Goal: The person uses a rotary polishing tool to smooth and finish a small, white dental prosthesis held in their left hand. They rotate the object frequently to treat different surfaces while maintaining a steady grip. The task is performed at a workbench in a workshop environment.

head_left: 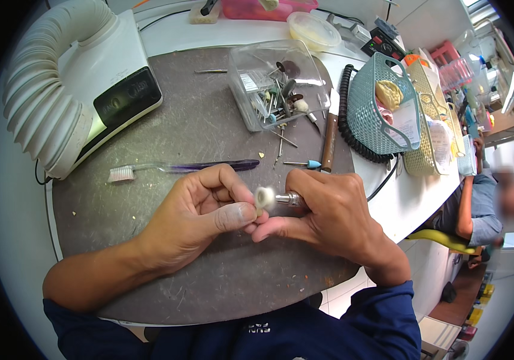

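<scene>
fingers of l hand pinched, thumb to index, on small pale piece, mostly hidden; thumb looks dusty. r hand fingers closed round metal handpiece, fuzzy white wheel at its tip, blurred, right by l fingertips; contact w/ piece, can't tell. gray board under both. just beyond l fingers: toothbrush, purple handle, lying flat. just beyond r fingers: blue-ended bit, wood-handled tool. farther fwd: clear box w/ assorted bits. well fwd-l of fingers: white unit w/ ribbed hose. fwd-r: blue-green basket. farthest r: seated co-worker.
</scene>
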`<action>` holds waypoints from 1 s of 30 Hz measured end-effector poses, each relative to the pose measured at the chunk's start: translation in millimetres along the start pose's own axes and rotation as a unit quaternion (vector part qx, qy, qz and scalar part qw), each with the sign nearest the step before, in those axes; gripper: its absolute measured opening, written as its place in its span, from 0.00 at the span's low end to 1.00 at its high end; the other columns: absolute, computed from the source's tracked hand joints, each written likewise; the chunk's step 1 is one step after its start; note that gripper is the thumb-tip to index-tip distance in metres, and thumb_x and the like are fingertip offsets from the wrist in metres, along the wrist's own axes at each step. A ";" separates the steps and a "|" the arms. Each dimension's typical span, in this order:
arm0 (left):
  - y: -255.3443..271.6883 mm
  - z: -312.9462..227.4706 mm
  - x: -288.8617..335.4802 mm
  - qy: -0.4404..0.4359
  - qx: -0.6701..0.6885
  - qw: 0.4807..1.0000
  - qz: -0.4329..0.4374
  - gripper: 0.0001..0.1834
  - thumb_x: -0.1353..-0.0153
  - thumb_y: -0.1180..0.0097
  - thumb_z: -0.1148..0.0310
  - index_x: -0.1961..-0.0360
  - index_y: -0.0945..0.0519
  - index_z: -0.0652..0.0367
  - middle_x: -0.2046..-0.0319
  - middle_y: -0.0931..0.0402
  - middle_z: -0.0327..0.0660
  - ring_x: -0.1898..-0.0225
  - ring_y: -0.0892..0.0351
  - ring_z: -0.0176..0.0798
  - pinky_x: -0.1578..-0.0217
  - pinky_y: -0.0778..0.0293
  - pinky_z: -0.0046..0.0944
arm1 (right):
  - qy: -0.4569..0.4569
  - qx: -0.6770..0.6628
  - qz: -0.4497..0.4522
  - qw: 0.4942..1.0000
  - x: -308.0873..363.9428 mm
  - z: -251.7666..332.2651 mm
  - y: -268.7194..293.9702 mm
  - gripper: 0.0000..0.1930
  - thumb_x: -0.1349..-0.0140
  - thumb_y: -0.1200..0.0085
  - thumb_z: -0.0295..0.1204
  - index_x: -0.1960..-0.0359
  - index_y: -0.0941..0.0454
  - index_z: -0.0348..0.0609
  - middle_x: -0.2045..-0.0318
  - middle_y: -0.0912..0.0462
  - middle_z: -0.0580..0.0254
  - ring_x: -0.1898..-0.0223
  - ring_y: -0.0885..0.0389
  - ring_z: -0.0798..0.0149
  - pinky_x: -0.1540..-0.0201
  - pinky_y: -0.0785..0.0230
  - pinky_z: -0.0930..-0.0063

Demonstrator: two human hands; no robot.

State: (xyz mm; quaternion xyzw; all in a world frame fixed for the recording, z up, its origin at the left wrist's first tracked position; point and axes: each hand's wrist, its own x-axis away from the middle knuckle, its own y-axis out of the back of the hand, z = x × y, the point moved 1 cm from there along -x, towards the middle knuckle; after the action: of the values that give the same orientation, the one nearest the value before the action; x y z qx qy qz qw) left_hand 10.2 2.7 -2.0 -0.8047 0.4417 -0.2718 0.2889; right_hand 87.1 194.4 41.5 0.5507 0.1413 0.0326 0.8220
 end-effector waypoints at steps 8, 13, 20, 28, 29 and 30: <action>-1.7 -0.5 -1.6 0.005 -0.011 1.000 -0.013 0.10 0.40 0.39 0.72 0.61 0.28 0.58 0.63 0.21 0.40 0.62 0.20 0.31 0.57 0.24 0.32 | -0.002 0.010 0.002 1.000 1.3 -0.2 0.7 0.30 0.50 0.39 0.60 0.82 0.32 0.42 0.87 0.27 0.60 0.85 0.23 0.57 0.83 0.33 0.67; -2.3 -1.5 -0.3 0.002 -0.006 1.000 -0.015 0.10 0.40 0.39 0.73 0.61 0.28 0.59 0.64 0.21 0.40 0.62 0.20 0.31 0.57 0.24 0.32 | -0.004 0.008 -0.020 1.000 0.3 -2.3 -2.6 0.30 0.50 0.40 0.60 0.83 0.32 0.43 0.88 0.26 0.60 0.86 0.23 0.58 0.83 0.33 0.68; -6.2 1.1 -0.6 -0.025 -0.003 0.999 -0.038 0.08 0.41 0.39 0.75 0.63 0.26 0.58 0.65 0.22 0.41 0.61 0.21 0.32 0.58 0.25 0.33 | -0.014 0.022 -0.005 1.000 1.0 -0.9 -0.7 0.31 0.51 0.39 0.60 0.83 0.32 0.42 0.87 0.26 0.59 0.85 0.22 0.56 0.84 0.33 0.66; -5.2 2.8 -0.1 -0.056 -0.020 0.997 -0.046 0.07 0.39 0.41 0.77 0.61 0.24 0.63 0.64 0.21 0.43 0.60 0.21 0.31 0.55 0.25 0.31 | -0.016 0.024 -0.017 0.999 -1.0 -4.0 -2.8 0.30 0.51 0.39 0.60 0.82 0.32 0.43 0.87 0.25 0.58 0.85 0.21 0.56 0.84 0.33 0.66; -4.2 4.4 0.4 -0.070 -0.016 0.996 -0.044 0.07 0.39 0.41 0.77 0.60 0.24 0.66 0.64 0.20 0.44 0.60 0.20 0.31 0.55 0.24 0.31 | -0.016 0.026 -0.017 0.999 -1.0 -3.8 -3.1 0.30 0.51 0.39 0.59 0.82 0.32 0.43 0.87 0.25 0.58 0.85 0.21 0.56 0.84 0.33 0.66; -5.0 4.7 1.4 -0.073 -0.032 0.995 -0.053 0.07 0.39 0.41 0.77 0.60 0.24 0.66 0.64 0.20 0.43 0.60 0.21 0.31 0.55 0.24 0.30 | -0.015 0.023 -0.024 0.999 -0.8 -3.7 -3.0 0.30 0.51 0.38 0.59 0.82 0.32 0.43 0.87 0.25 0.59 0.85 0.22 0.56 0.84 0.33 0.66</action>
State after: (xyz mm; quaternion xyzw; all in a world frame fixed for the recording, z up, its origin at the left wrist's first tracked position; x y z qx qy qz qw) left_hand 16.9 4.8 -1.4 -0.8535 0.3848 -0.2132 0.2792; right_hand 85.1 196.3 37.6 0.5662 0.1428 0.0019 0.8118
